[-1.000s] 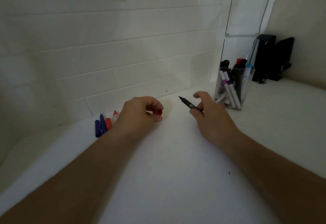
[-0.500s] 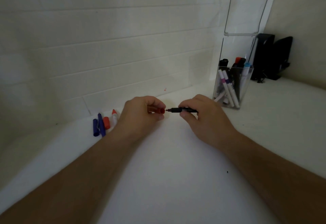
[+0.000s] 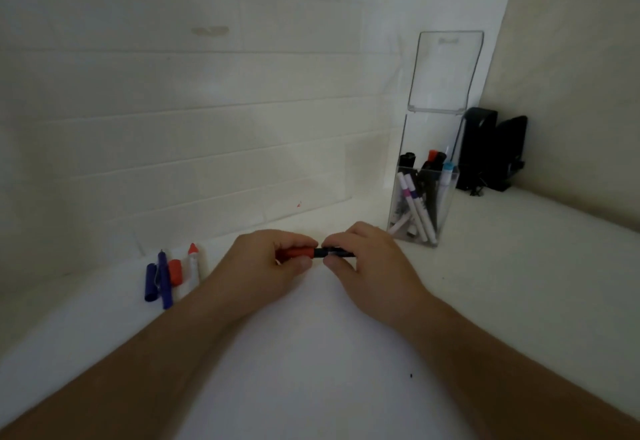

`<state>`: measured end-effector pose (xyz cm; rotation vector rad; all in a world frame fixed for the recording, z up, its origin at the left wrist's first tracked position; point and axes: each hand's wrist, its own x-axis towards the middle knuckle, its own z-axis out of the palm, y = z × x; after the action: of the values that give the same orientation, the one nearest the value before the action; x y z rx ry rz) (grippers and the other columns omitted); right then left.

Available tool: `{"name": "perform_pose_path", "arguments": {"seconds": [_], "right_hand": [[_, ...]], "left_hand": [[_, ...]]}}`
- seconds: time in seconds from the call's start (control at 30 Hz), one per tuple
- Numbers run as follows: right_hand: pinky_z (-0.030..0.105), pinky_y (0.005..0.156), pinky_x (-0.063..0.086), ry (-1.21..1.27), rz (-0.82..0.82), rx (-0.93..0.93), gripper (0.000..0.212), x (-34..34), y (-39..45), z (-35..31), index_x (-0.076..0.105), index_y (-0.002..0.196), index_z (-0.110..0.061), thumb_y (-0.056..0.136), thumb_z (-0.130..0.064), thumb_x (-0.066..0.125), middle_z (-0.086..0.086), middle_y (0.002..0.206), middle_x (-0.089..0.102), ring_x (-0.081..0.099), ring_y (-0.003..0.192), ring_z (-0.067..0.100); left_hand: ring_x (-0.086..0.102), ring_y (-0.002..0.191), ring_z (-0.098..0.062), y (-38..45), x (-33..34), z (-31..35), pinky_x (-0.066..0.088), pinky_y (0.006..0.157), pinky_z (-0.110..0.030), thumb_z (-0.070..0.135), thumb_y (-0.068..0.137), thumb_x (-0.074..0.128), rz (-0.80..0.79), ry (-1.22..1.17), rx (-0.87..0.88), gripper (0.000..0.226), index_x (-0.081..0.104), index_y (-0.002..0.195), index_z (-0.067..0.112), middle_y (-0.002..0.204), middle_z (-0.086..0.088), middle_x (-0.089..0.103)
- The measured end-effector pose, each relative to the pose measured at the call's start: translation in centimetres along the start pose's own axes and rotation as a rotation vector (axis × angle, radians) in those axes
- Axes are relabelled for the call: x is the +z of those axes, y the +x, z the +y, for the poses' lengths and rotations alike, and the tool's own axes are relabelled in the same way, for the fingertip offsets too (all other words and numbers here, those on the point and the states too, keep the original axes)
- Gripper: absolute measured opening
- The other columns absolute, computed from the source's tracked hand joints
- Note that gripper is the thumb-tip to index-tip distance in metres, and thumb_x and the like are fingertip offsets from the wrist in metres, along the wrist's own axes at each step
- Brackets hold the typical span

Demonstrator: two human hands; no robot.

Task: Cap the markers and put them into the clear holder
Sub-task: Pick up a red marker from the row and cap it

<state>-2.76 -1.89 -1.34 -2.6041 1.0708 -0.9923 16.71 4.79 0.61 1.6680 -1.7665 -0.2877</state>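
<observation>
Hands meet over the middle of the white counter point(image 3: 311, 370). The left hand point(image 3: 266, 266) has its fingers and thumb curled round a red cap point(image 3: 299, 252), pinching it near its open end. The right hand point(image 3: 367, 266) pinches a black marker point(image 3: 334, 252) between thumb and fingers, the barrel lying level and pointing left. Cap and marker sit end to end in one line and touch; how far the cap is seated on the tip cannot be told.

To the right and farther off, near the wall, stands the clear holder point(image 3: 446, 218), its lid point(image 3: 446, 72) raised upright above it. Inside lean several capped markers: white ones with purple bands, dark ones, one with a red top and one with a light blue top.

At the left, by the foot of the tiled wall point(image 3: 173, 128), lies a small cluster: a blue cap point(image 3: 150, 282), a blue marker point(image 3: 164, 278) just beside it, an orange-red cap point(image 3: 175, 271), and a white marker point(image 3: 192, 266) with a red tip pointing away. In the far right corner stands a black object point(image 3: 491, 152).
</observation>
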Motion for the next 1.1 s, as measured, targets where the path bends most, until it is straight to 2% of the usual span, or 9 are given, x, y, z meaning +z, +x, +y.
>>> {"name": "perform_pose_path", "arguments": {"seconds": [0.1,0.2,0.27,0.57,0.67,0.8,0.9,0.97,1.1], "right_hand": [[0.029,0.077,0.048,0.066,-0.030,0.007,0.020,-0.1,0.2,-0.2,0.071,0.111,-0.033,0.097,-0.040,0.059,-0.012,0.090,0.056,0.054,0.084,0.007],[0.024,0.073,0.043,0.074,-0.036,-0.030,0.019,-0.2,0.2,-0.7,0.072,0.109,-0.033,0.098,-0.039,0.058,-0.012,0.086,0.057,0.053,0.080,0.005],[0.021,0.070,0.041,0.054,-0.036,-0.041,0.019,-0.2,0.2,-1.0,0.072,0.108,-0.033,0.098,-0.041,0.057,-0.012,0.083,0.056,0.052,0.078,0.005],[0.014,0.069,0.036,0.080,-0.042,-0.038,0.018,-0.2,0.3,-1.1,0.073,0.105,-0.029,0.097,-0.038,0.060,-0.012,0.082,0.061,0.053,0.077,0.005],[0.026,0.072,0.047,0.087,-0.066,-0.036,0.017,-0.1,0.1,-1.4,0.067,0.101,-0.035,0.099,-0.045,0.053,-0.013,0.087,0.064,0.057,0.080,0.005],[0.032,0.070,0.046,0.105,-0.077,-0.047,0.013,-0.3,0.2,-0.9,0.062,0.095,-0.038,0.100,-0.045,0.051,-0.017,0.081,0.060,0.055,0.078,0.008],[0.039,0.081,0.040,-0.157,-0.054,-0.057,0.021,-1.4,0.0,-0.7,0.064,0.109,-0.042,0.098,-0.050,0.048,-0.022,0.090,0.064,0.045,0.090,0.012],[0.044,0.086,0.041,-0.243,0.001,-0.053,0.021,-3.1,0.5,-0.7,0.066,0.111,-0.039,0.098,-0.046,0.051,-0.021,0.092,0.064,0.042,0.093,0.012],[0.048,0.082,0.055,0.165,0.402,0.061,0.016,-8.5,3.7,-0.9,0.065,0.109,-0.038,0.094,-0.032,0.062,-0.014,0.098,0.057,0.059,0.091,0.017]], "left_hand": [[0.063,0.084,0.010,-0.1,0.2,0.4,0.041,0.072,-0.004,0.029,0.096,0.062,-0.038,-0.115,-0.015,0.016,0.071,0.104,0.041,0.090,0.027,0.072],[0.048,0.054,0.000,-0.4,0.7,0.9,0.039,0.058,-0.023,0.024,0.100,0.053,-0.014,-0.374,-0.118,0.010,0.060,0.093,0.024,0.066,0.014,0.059],[0.041,0.050,-0.004,-0.4,1.0,1.2,0.033,0.055,-0.028,0.022,0.102,0.047,-0.025,-0.483,-0.163,0.014,0.051,0.090,0.017,0.060,0.011,0.052],[0.044,0.052,0.000,-0.5,1.4,1.6,0.034,0.060,-0.033,0.024,0.102,0.044,0.009,-0.495,-0.129,0.018,0.048,0.085,0.019,0.062,0.014,0.050],[0.043,0.059,-0.007,-0.6,1.4,1.7,0.038,0.062,-0.034,0.024,0.103,0.045,-0.011,-0.445,-0.073,0.016,0.050,0.088,0.018,0.067,0.012,0.052],[0.049,0.067,-0.007,-0.8,1.8,2.0,0.045,0.067,-0.035,0.023,0.103,0.046,-0.003,-0.360,0.008,0.009,0.049,0.094,0.020,0.077,0.006,0.059],[0.059,0.078,-0.001,-0.7,2.2,2.1,0.048,0.072,-0.025,0.026,0.102,0.048,-0.046,-0.276,0.072,0.004,0.048,0.104,0.029,0.091,0.011,0.065],[0.061,0.092,-0.003,-0.6,2.3,2.1,0.049,0.078,-0.024,0.032,0.100,0.051,-0.003,-0.235,0.123,0.019,0.046,0.118,0.037,0.101,0.014,0.064],[0.057,0.096,-0.004,-0.4,2.8,1.6,0.048,0.081,-0.024,0.038,0.099,0.052,0.044,-0.227,0.136,0.036,0.039,0.132,0.042,0.106,0.015,0.057]]}}
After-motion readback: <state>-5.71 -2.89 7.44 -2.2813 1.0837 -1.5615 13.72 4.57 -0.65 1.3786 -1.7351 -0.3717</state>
